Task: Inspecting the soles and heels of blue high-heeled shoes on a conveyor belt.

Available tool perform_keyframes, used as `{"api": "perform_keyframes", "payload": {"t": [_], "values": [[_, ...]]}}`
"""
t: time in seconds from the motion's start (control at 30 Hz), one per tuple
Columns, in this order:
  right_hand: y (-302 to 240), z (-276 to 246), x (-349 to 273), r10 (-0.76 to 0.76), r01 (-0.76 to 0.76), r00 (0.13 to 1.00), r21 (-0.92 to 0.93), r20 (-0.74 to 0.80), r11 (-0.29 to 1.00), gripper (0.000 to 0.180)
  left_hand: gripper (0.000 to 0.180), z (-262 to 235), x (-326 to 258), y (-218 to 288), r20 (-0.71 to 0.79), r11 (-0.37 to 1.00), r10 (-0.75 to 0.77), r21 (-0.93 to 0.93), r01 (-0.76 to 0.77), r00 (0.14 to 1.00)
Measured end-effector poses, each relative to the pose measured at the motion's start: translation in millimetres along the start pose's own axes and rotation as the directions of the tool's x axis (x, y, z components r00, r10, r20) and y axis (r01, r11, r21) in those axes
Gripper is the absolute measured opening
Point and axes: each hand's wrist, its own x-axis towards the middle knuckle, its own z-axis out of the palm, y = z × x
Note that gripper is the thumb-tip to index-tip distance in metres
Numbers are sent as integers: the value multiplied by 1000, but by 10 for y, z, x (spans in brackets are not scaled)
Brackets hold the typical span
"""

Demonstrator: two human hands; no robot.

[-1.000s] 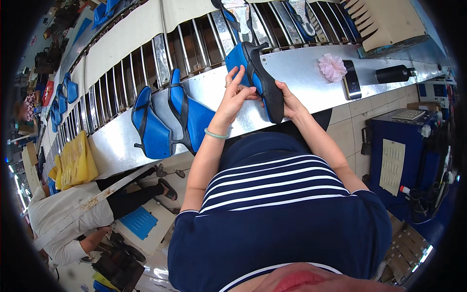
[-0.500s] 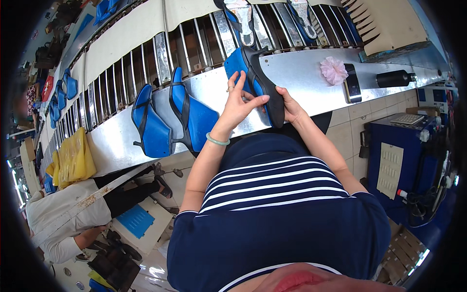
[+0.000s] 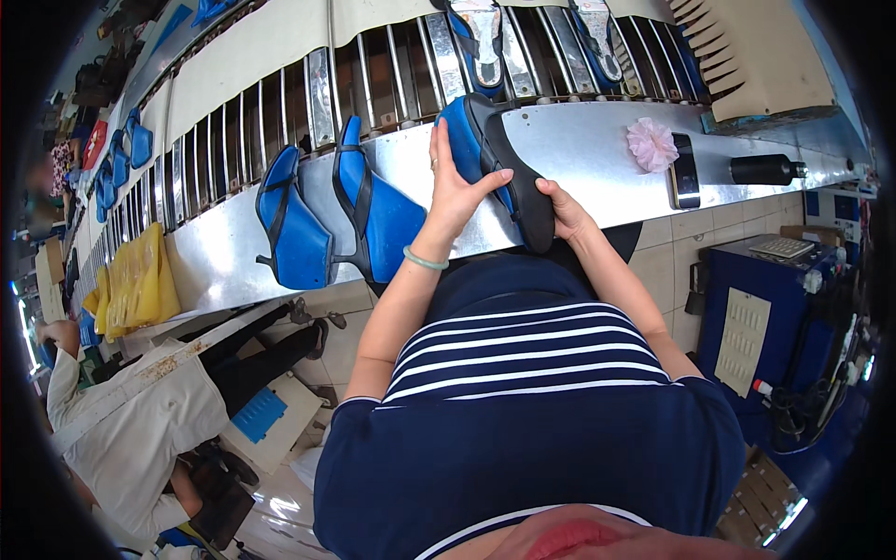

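A black strappy sandal on a blue shoe last (image 3: 537, 217) is held between my two hands, tilted at the bench edge with its black sole turned to the right. My left hand (image 3: 455, 196) lies along its blue side, fingers reaching up it and thumb against the black strap and sole edge. Gripping the lower sole edge from the right is my right hand (image 3: 567, 210), its thumb on the sole and its other fingers hidden behind. To the left, two heeled sandals on blue lasts, one sandal (image 3: 297, 245) and another sandal (image 3: 392, 233), lie on the metal bench.
Beyond the metal bench (image 3: 210, 271) runs a roller conveyor (image 3: 320, 98) carrying more sandals (image 3: 487, 56). A pink scrunchie (image 3: 651, 145), a phone (image 3: 686, 173) and a black bottle (image 3: 765, 170) lie to the right. Yellow plastic (image 3: 140, 289) hangs at left, near a bending co-worker (image 3: 140, 420).
My left fingers have straightened and moved up flat along the sandal's blue side. The sandal has shifted slightly. The co-worker at lower left has moved, with an arm now raised.
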Motion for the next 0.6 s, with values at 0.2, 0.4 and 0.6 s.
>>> {"api": "perform_keyframes", "payload": {"t": [0.2,0.4,0.6], "values": [[-9,42,-31,13,-14,1000,-95,-14,995,67,136,-12,19,58,106,997,-80,1,80,991],[-75,221,-40,-22,35,997,-203,68,979,84,133,-38,-20,0,71,986,26,-164,-14,997],[-63,218,-15,-23,44,996,-245,87,968,89,116,-33,-38,-78,1,927,56,-371,-52,998]]}}
